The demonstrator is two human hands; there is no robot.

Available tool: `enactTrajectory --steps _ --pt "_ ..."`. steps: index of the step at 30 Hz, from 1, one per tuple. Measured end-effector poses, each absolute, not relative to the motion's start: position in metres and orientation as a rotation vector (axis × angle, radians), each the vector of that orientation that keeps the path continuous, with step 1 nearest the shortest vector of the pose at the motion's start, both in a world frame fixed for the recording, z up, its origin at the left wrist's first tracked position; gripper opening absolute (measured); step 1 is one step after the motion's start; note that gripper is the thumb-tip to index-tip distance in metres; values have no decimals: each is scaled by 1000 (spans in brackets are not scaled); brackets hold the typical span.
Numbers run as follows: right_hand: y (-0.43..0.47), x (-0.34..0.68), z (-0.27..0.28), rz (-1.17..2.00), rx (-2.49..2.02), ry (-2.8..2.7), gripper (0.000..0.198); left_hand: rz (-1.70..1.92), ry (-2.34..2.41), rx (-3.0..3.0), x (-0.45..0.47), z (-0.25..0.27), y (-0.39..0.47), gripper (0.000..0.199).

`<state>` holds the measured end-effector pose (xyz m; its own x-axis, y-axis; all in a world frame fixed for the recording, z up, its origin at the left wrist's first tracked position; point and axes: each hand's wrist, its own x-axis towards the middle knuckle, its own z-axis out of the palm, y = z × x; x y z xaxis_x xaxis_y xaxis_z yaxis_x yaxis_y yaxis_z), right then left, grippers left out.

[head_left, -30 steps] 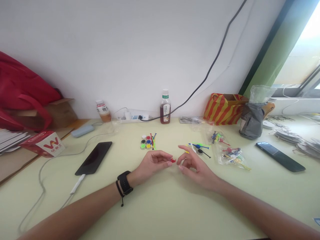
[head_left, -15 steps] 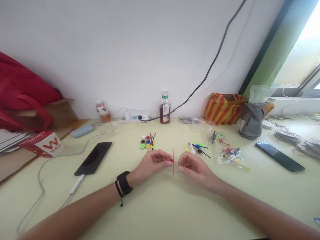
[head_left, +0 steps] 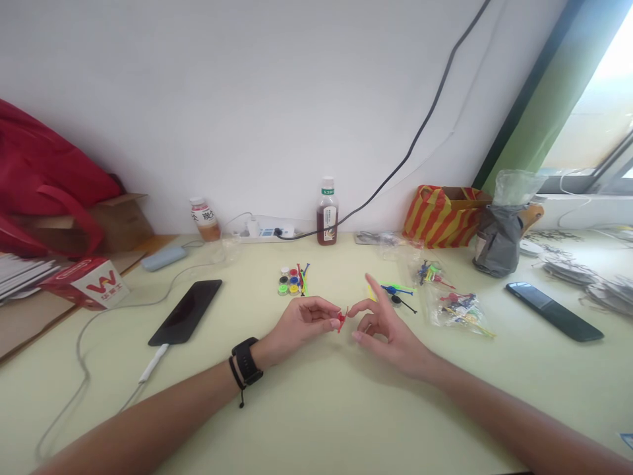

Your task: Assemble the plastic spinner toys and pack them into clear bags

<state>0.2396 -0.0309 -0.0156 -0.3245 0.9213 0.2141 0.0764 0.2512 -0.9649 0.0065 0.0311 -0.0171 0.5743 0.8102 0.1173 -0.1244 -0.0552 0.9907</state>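
My left hand (head_left: pixel 309 320), a black watch on its wrist, pinches a small red plastic spinner (head_left: pixel 341 319) between thumb and fingertips. Its thin red pointer shows just past the fingertips. Just right of it, my right hand (head_left: pixel 388 330) is open, with one finger raised, another reaching close to the spinner and the rest loosely curled. Whether that fingertip touches the pointer I cannot tell. Behind my left hand lie several coloured round bases (head_left: pixel 289 281) beside a bunch of coloured arrow pointers (head_left: pixel 304 280). Beyond my right hand are blue, yellow and black arrow pieces (head_left: pixel 397 295).
Bags of coloured parts (head_left: pixel 459 310) lie at the right, near a dark phone (head_left: pixel 552 311). Another phone (head_left: pixel 186 312) is plugged in at the left beside a red-and-white box (head_left: pixel 91 284). A drink bottle (head_left: pixel 327 212) and a power strip (head_left: pixel 270 229) stand along the wall.
The red pointer has turned from upright and long to a short, tilted line. My right hand has raised one finger and stretched another toward the spinner; my left hand stays put.
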Motion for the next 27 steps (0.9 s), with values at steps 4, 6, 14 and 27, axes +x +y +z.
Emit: enactTrajectory --steps 4,6,14,27 --pt "-26 245 -14 1289 -951 -1740 37 855 624 1404 6 -19 32 27" --pt "-25 247 -12 1337 -924 -1802 56 856 629 1388 7 -20 32 27" --pt "-17 248 -20 505 -1086 -1983 7 866 661 1400 8 -16 32 28" --pt "15 283 -34 -144 -1536 -2010 43 844 736 1159 9 -14 35 28"
